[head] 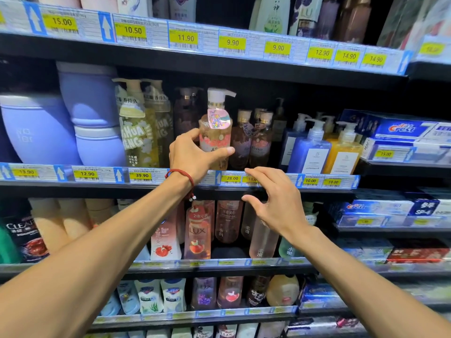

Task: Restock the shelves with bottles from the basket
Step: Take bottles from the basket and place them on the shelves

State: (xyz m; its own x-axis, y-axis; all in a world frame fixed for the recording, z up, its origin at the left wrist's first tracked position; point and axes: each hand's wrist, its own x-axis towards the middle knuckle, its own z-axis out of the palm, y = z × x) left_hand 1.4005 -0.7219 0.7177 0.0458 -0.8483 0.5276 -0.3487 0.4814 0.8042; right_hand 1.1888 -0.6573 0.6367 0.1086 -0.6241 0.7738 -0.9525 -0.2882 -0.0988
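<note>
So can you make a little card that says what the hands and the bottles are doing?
place: dark shop shelf with yellow price tags
left hand: grips the clear pink pump bottle with a white top
bottle: upright, at the shelf front, above the 28.00 tag
right hand: open, holds nothing, in front of the shelf edge
neighbours: yellow-green pump bottles to its left, pinkish bottles to its right
basket: not in view

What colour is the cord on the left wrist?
The cord is red, seen best in the head view.
</note>
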